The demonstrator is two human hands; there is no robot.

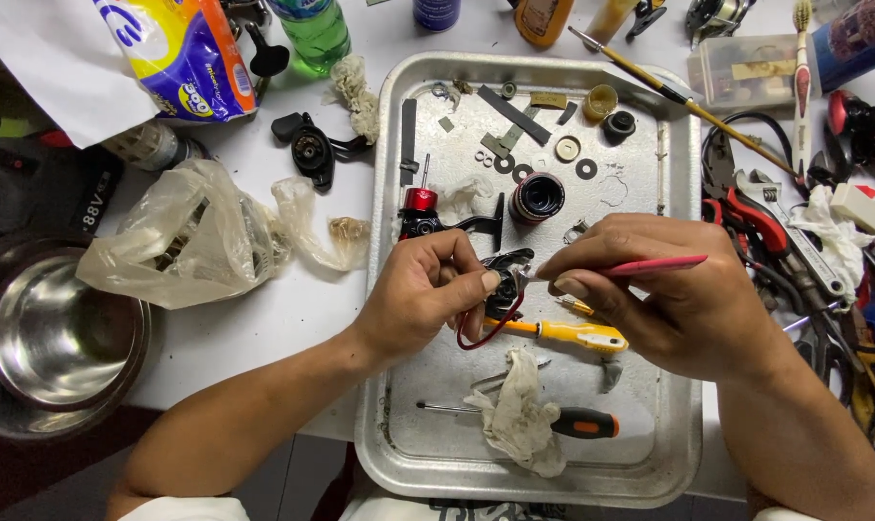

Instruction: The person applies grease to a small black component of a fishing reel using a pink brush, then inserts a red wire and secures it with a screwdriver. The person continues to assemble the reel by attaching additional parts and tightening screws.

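Over the middle of a metal tray [683, 289] on a white desk [293, 318], the left hand [423, 299] holds a small black reel body [505, 275], its fingers curled closed around the part with the thumb pressed on its upper right side. The right hand [669, 294] pinches a slim red-handled tool [650, 264] between thumb and forefinger, the other fingers folded in beneath. The tool lies nearly level, its long axis running right to left, and its fine tip meets the reel body just beside the left thumb; so the part sits directly left of the right fingers, touching the tool's point, and the two hands nearly meet. A thin red loop [491, 333] hangs below the part. On the tray under the hands lie a yellow screwdriver [573, 335], a crumpled rag [519, 410] and an orange-and-black screwdriver [573, 422]. Farther up the tray rest a round spool [537, 197], loose washers [586, 169] and a red-capped black piece [418, 212]. A steel bowl [56, 338] stands well apart on the left.
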